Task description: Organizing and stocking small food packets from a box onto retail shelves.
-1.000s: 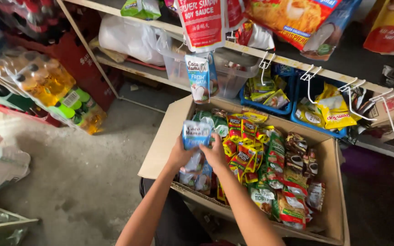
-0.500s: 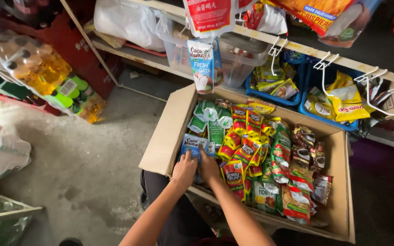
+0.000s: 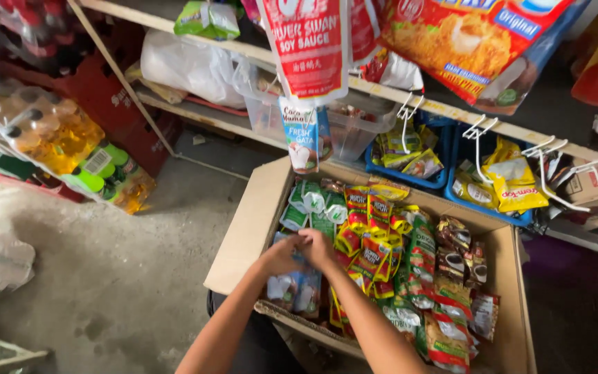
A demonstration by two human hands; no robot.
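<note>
Fingers of left hand (image 3: 282, 255) and right hand (image 3: 318, 248) curled together, pinching top of blue-white sachets (image 3: 292, 287) at near-left corner of cardboard box (image 3: 243, 228). Exact grip partly hidden. Hands touching each other. Beside them: green sachets (image 3: 309, 201), red-yellow sachets (image 3: 368, 235), brown sachets (image 3: 458, 256). Box on concrete floor (image 3: 126, 277). Blue baskets (image 3: 410, 156) on shelf behind; bottled drinks (image 3: 57, 138) well left.
</note>
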